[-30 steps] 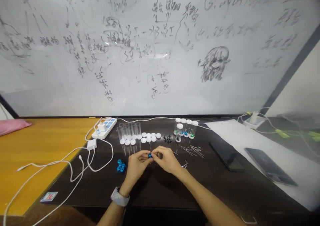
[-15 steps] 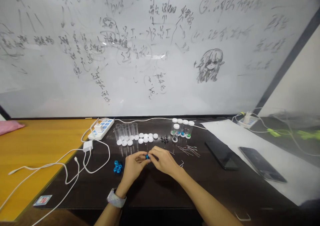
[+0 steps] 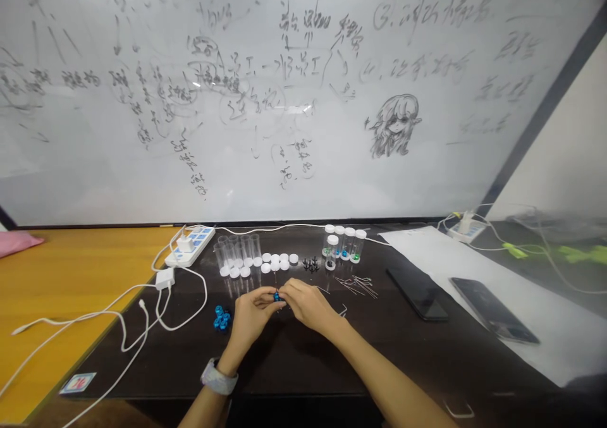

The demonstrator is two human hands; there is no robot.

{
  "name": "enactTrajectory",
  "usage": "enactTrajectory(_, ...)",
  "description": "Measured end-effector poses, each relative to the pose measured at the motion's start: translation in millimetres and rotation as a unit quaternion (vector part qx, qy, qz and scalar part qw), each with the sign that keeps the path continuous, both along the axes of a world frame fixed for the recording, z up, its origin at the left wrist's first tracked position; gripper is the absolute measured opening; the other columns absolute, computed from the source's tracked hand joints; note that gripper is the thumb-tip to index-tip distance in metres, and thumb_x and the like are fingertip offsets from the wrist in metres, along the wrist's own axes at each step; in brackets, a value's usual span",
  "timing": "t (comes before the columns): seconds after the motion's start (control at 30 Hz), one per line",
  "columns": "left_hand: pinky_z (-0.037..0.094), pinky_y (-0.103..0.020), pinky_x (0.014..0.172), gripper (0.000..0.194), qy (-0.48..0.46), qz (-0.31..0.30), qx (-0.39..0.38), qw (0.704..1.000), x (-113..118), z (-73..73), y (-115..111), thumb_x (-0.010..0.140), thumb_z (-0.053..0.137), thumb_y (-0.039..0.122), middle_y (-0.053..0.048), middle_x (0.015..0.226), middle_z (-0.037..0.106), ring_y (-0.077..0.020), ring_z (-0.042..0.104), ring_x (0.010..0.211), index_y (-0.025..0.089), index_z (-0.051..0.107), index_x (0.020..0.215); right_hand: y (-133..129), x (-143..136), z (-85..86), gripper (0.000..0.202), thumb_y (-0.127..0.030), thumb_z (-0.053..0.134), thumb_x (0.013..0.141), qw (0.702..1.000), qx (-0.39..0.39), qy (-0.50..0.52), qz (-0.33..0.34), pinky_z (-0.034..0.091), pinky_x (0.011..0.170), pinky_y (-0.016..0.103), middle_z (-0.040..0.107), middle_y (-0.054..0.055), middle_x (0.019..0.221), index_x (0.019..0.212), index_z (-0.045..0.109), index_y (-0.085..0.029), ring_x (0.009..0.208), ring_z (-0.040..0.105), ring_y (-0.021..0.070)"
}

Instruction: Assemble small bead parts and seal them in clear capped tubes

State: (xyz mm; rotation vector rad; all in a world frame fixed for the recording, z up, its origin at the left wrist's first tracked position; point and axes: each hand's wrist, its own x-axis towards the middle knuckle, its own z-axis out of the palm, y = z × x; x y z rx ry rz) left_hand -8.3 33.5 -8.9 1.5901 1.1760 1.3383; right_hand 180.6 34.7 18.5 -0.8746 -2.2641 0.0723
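Over the dark table, my left hand (image 3: 251,313) pinches a small shiny blue bead-like ball (image 3: 277,296). My right hand (image 3: 309,305) has its fingertips closed at the right side of the same ball. A thin upright line, perhaps a wire, shows just above it; the fingers hide part of the ball. Left of my left hand lies a cluster of similar blue balls (image 3: 221,318). Beyond the hands are white caps (image 3: 284,258) and small black pronged pieces (image 3: 311,264). Thin metal pins (image 3: 358,286) are scattered to the right of my right hand.
Clear tubes (image 3: 241,250) stand at the back left, and capped tubes (image 3: 348,246) with coloured pieces at the back right. A power strip (image 3: 202,241) and white cables (image 3: 142,327) lie left. Two dark phone-like devices (image 3: 417,294) (image 3: 493,309) lie right, near white paper (image 3: 531,289).
The whole view has shifted slightly. Both hands stay together around the blue ball, with the right fingers moved slightly at it.
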Motion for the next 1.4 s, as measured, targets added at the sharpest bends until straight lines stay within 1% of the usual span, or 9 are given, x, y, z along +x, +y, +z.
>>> enactTrajectory(0.1,0.063,-0.034,0.076,0.029,-0.008,0.000,0.000,1.000,0,0.1,0,0.066,0.085,0.027,-0.006,0.079,0.079,-0.0261,0.077,0.079,0.018,0.076,0.092,2,0,-0.4,0.020,-0.023,0.048,0.102,0.996,-0.055,0.075,0.015,0.048,0.075,0.026,0.067,0.004,0.091,0.099,0.067,-0.022,0.083,0.063,0.0171)
enactTrajectory(0.23,0.063,-0.034,0.076,0.029,-0.022,-0.006,-0.003,1.000,2,2.9,-2,0.066,0.085,0.027,-0.006,0.078,0.079,-0.0262,0.077,0.079,0.018,0.076,0.091,4,-2,1.6,0.016,-0.030,0.060,0.096,0.981,-0.118,0.154,0.005,0.046,0.065,0.025,0.066,0.002,0.078,0.090,0.071,-0.021,0.066,0.059,0.0142)
enactTrajectory(0.3,0.063,-0.034,0.076,0.030,-0.031,-0.009,-0.004,0.999,3,5.2,-4,0.065,0.086,0.027,-0.006,0.078,0.079,-0.0261,0.077,0.078,0.018,0.076,0.091,4,-2,3.8,0.016,-0.031,0.063,0.094,0.975,-0.136,0.178,0.007,0.046,0.063,0.025,0.067,0.002,0.076,0.088,0.073,-0.021,0.065,0.059,0.0144)
enactTrajectory(0.47,0.063,-0.035,0.076,0.032,-0.046,-0.006,-0.010,0.999,5,9.3,-7,0.062,0.088,0.027,-0.005,0.080,0.080,-0.0260,0.077,0.077,0.018,0.075,0.090,3,1,7.0,0.014,-0.028,0.065,0.092,0.967,-0.164,0.192,0.024,0.046,0.064,0.026,0.072,0.003,0.082,0.088,0.076,-0.022,0.071,0.063,0.0162)
enactTrajectory(0.63,0.063,-0.034,0.076,0.030,-0.051,-0.021,-0.004,0.998,6,9.0,-8,0.064,0.087,0.025,-0.005,0.081,0.080,-0.0253,0.077,0.077,0.018,0.075,0.091,8,4,1.3,0.013,-0.029,0.067,0.090,0.960,-0.187,0.205,0.038,0.047,0.066,0.026,0.075,0.003,0.084,0.089,0.079,-0.024,0.074,0.066,0.0166)
enactTrajectory(0.93,0.063,-0.033,0.076,0.029,-0.067,-0.040,-0.007,0.997,7,11.7,-10,0.065,0.086,0.022,-0.005,0.082,0.080,-0.0254,0.077,0.078,0.019,0.075,0.091,16,6,-6.1,0.017,-0.036,0.074,0.083,0.935,-0.267,0.232,0.030,0.047,0.061,0.025,0.074,0.002,0.074,0.086,0.078,-0.020,0.065,0.061,0.0154)
enactTrajectory(1.0,0.063,-0.034,0.077,0.029,-0.063,-0.037,-0.008,0.997,7,12.4,-10,0.065,0.086,0.022,-0.005,0.081,0.080,-0.0257,0.077,0.078,0.018,0.075,0.092,14,6,-4.3,0.017,-0.036,0.074,0.083,0.934,-0.268,0.234,0.036,0.047,0.062,0.025,0.074,0.002,0.074,0.085,0.077,-0.019,0.066,0.062,0.0154)
enactTrajectory(1.13,0.063,-0.035,0.077,0.028,-0.065,-0.039,-0.004,0.997,7,12.9,-10,0.065,0.086,0.023,-0.005,0.083,0.080,-0.0256,0.077,0.079,0.019,0.075,0.091,10,5,1.8,0.014,-0.032,0.070,0.086,0.947,-0.239,0.212,0.035,0.047,0.067,0.026,0.074,0.002,0.077,0.085,0.077,-0.020,0.069,0.062,0.0152)
enactTrajectory(1.4,0.063,-0.034,0.078,0.028,-0.068,-0.040,-0.015,0.997,6,11.9,-8,0.066,0.086,0.023,-0.006,0.083,0.080,-0.0251,0.077,0.081,0.018,0.074,0.090,6,6,7.6,0.015,-0.031,0.066,0.089,0.953,-0.222,0.204,0.019,0.047,0.066,0.025,0.075,0.001,0.080,0.084,0.076,-0.020,0.070,0.065,0.0150)
